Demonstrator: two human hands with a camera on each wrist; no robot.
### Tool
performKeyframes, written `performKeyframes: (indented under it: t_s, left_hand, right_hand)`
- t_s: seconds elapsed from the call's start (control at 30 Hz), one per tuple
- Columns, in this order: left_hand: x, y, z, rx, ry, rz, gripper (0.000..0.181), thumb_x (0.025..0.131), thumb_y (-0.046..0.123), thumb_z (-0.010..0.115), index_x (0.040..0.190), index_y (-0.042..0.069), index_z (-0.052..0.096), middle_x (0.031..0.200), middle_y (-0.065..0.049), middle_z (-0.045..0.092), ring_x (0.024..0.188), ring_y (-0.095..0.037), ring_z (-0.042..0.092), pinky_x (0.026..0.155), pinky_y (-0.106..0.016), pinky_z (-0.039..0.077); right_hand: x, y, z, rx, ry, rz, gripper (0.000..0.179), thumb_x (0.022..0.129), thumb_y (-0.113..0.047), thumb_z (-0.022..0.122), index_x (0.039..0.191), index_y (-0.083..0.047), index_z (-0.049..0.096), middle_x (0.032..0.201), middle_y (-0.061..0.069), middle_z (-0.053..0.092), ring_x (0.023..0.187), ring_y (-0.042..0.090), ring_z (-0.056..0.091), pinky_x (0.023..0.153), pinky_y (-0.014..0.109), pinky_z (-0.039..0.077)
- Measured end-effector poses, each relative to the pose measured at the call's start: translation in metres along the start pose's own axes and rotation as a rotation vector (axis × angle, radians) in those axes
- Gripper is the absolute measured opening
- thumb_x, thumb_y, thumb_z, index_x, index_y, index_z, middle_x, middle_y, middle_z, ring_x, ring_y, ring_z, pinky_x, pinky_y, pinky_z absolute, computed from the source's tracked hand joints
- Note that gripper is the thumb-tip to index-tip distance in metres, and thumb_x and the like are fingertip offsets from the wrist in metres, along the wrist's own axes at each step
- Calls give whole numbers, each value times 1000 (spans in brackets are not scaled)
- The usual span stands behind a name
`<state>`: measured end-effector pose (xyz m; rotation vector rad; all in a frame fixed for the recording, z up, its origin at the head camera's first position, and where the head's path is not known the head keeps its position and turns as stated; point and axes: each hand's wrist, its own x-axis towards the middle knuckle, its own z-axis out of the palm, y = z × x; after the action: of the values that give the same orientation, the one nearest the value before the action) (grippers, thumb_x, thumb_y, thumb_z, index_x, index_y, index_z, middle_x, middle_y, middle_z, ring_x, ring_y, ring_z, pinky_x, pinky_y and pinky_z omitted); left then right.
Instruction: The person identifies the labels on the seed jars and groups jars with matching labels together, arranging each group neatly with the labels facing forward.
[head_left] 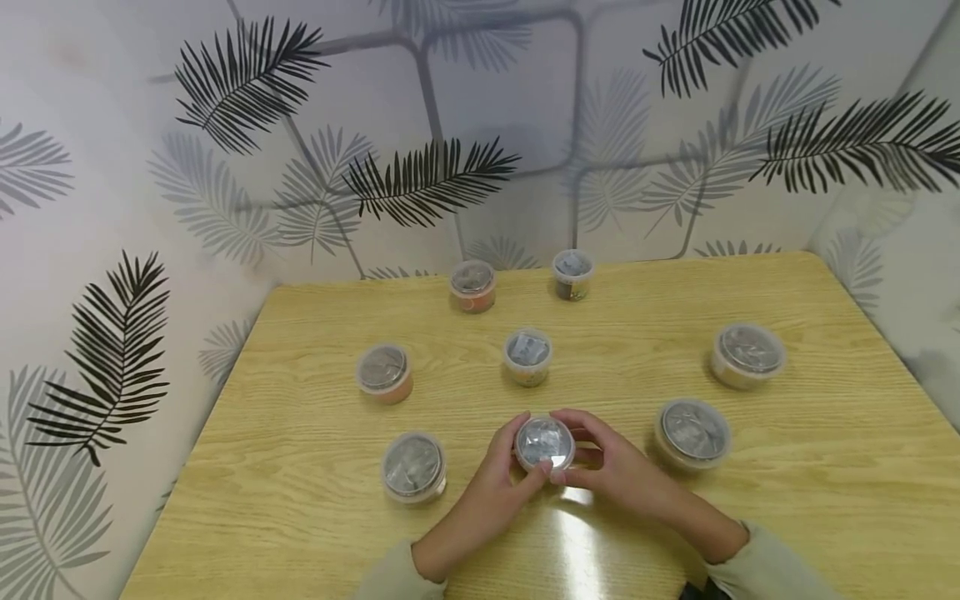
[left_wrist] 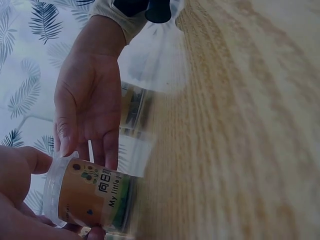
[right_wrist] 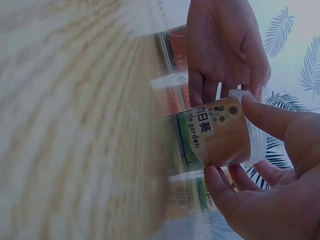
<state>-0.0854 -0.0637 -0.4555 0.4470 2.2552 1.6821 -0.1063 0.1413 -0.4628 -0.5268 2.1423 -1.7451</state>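
clamping one lidded tub [head_left: 543,440], left grip [head_left: 504,475] and right grip [head_left: 619,467] partly hiding its label [left_wrist: 82,197]

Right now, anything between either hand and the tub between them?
Nothing visible. The left hand and right hand both hold the lidded tub directly, from opposite sides. Another tub stands beyond it, apart from both hands and not between them and the held one.

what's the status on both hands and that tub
Left hand and right hand gripping tub. Lid on, facing up. Other tubs around it, none touching.
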Motion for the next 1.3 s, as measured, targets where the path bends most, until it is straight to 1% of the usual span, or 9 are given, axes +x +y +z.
performKeyframes:
  t_s: [0.2,0.33,0.63,0.77,0.87,1.0,1.13,1.2,1.3]
  left_hand:
    - [1,-2,-1,13,-12,-11,71,94,37,53,147,12,14,142,-7,28,123,-21,37,102,-44,32]
    - [3,-4,0,12,-16,-12,70,94,38,53,148,13,14,142,-7,28,124,-20,36,103,-45,31]
    - [3,-3,1,21,5,-2,70,94,37,54,147,13,17,142,-7,30,125,-20,36,104,-45,29]
    - [4,-1,-1,47,14,-4,70,93,37,55,147,12,18,143,-9,30,128,-21,34,105,-45,27]
    - [6,0,-2,72,18,3,71,93,38,56,147,13,18,146,-9,26,132,-22,28,107,-45,24]
    - [8,3,-2,127,42,59,69,93,35,56,147,14,18,145,-9,25,133,-24,26,107,-44,24]
    - [9,10,-1,212,87,147,63,94,30,55,145,14,23,145,-7,26,133,-24,25,106,-45,27]
    - [8,15,2,262,111,203,59,94,28,54,144,15,25,145,-6,26,133,-23,24,106,-47,28]
    - [7,26,9,315,136,299,56,94,24,53,143,14,28,144,-5,29,132,-23,25,104,-48,30]
  right_hand:
    - [1,0,1,7,13,18,73,75,-24,78,137,-17,40,132,7,44,119,31,46,96,40,42]
    - [1,2,1,7,19,29,72,75,-24,78,136,-21,41,132,4,44,118,29,47,96,38,42]
    - [-1,2,1,14,12,15,74,76,-25,77,138,-18,38,134,6,43,118,30,47,96,37,42]
    - [-2,2,1,-10,8,-20,75,78,-24,75,141,-14,34,135,10,43,117,31,49,96,36,43]
    - [-4,-2,-1,-88,33,-81,77,78,-25,75,142,-12,33,135,13,42,119,31,46,97,39,42]
    - [-8,-13,-7,-197,92,-172,74,79,-23,75,141,-11,35,135,9,43,123,29,42,99,39,40]
    - [-17,-27,-21,-244,135,-252,63,83,-14,71,138,-10,40,132,6,45,121,29,43,97,37,41]
    - [-22,-33,-29,-264,160,-271,58,85,-10,69,137,-9,42,131,6,46,120,28,45,97,35,42]
    - [-29,-40,-43,-310,205,-258,51,88,-10,65,135,-12,45,130,4,48,119,22,46,97,27,41]
